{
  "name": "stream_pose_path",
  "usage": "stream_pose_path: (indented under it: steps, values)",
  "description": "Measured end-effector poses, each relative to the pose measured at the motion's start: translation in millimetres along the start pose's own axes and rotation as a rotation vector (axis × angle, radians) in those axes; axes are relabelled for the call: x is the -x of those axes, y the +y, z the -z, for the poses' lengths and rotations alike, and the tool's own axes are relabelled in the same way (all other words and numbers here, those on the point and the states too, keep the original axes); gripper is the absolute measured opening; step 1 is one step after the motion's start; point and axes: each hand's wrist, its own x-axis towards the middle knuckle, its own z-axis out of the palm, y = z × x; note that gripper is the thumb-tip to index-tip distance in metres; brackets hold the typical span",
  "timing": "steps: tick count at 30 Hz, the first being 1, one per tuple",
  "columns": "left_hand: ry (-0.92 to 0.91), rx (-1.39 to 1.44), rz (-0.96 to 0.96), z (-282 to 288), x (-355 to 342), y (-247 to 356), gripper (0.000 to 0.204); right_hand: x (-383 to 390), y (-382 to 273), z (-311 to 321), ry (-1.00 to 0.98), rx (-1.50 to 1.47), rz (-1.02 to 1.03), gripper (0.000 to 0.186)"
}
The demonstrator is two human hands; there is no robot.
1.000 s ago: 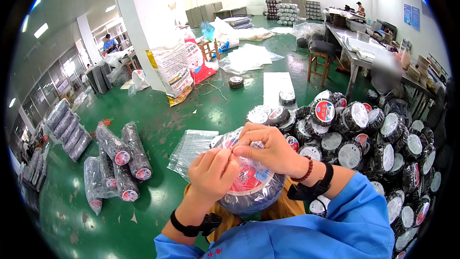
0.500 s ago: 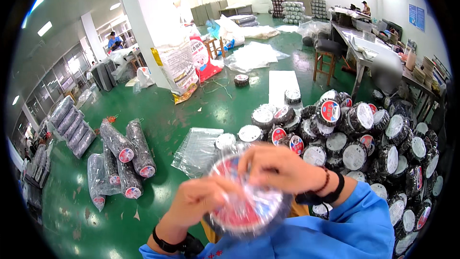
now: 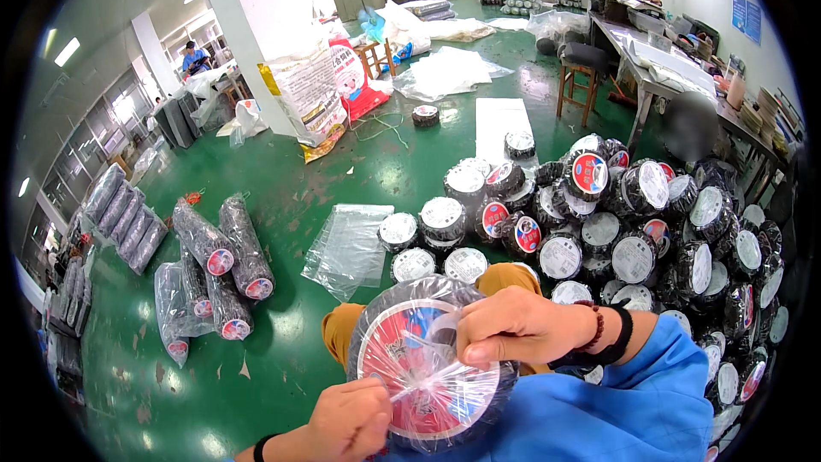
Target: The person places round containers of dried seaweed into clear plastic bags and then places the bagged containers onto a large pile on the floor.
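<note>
A round, dark-rimmed package (image 3: 366,334) in clear plastic rests on end at my lap, its red and blue label facing up toward me. The plastic is gathered into a twisted knot at the label's middle. My left hand (image 3: 349,417), low at the package's left side, is closed on a taut strand of that plastic. My right hand (image 3: 513,329) grips a loop of the plastic at the package's upper right, fingers curled. My yellow-trousered knees (image 3: 509,278) show behind it.
A heap of similar round packages (image 3: 633,261) lies right and ahead. Long wrapped rolls (image 3: 238,244) and loose plastic bags (image 3: 342,244) lie on the green floor. Sacks (image 3: 308,103) lean at a pillar. A stool (image 3: 578,85) stands by a long table (image 3: 637,60). Co-workers (image 3: 195,60) are far off.
My hands, close together a second ago, have pulled apart: the left moved down, the right stays higher. The package's face and the knot between them are now uncovered.
</note>
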Motion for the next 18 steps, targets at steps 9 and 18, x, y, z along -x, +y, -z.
stream_pose_path:
  steps: [9,18]
  values:
    - [0.209,-0.368,-0.205,-7.5,-65.3,-48.0,0.010,-56.1,-16.3,-0.3,0.186,0.630,0.377,0.021]
    - [0.211,-0.231,-0.061,-3.2,-66.0,-52.1,0.011,-53.6,4.9,20.0,0.244,0.559,0.210,0.026]
